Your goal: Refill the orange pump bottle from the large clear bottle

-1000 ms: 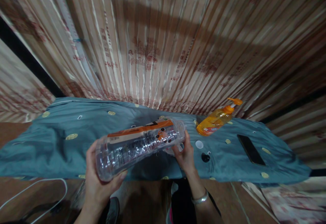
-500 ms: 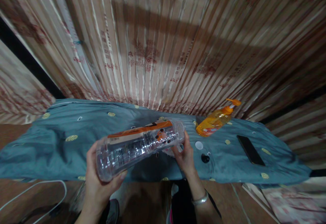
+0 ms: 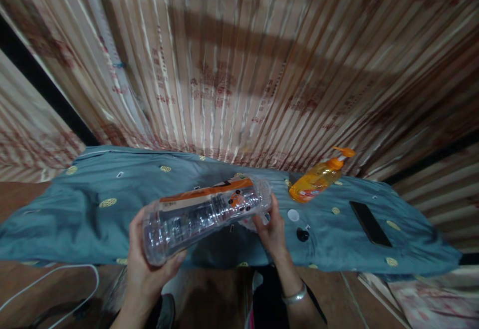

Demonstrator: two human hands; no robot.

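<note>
A large clear plastic bottle (image 3: 198, 221) with an orange and cream label lies tilted sideways in the air over the blue-green cloth, its right end higher. My left hand (image 3: 149, 264) is wrapped round its left end, thumb below. At the other end my right hand (image 3: 271, 231) grips the bottle from underneath, with some fingers hidden behind it. Something pale and thin (image 3: 249, 224) shows beside the right fingers; I cannot make out what it is. To the right of that hand lie a small white disc (image 3: 293, 215) and a small black round object (image 3: 302, 234).
The cloth-covered surface (image 3: 86, 229) spans the view. An orange pump bottle (image 3: 316, 181) stands at the back right. A black phone (image 3: 370, 223) lies farther right. Behind hangs a striped curtain (image 3: 224, 69). A white cable (image 3: 95, 279) loops on the floor at left.
Both hands keep their hold on the bottle, which has hardly moved. The view has shifted very slightly, so the surroundings appear a little to the right and lower.
</note>
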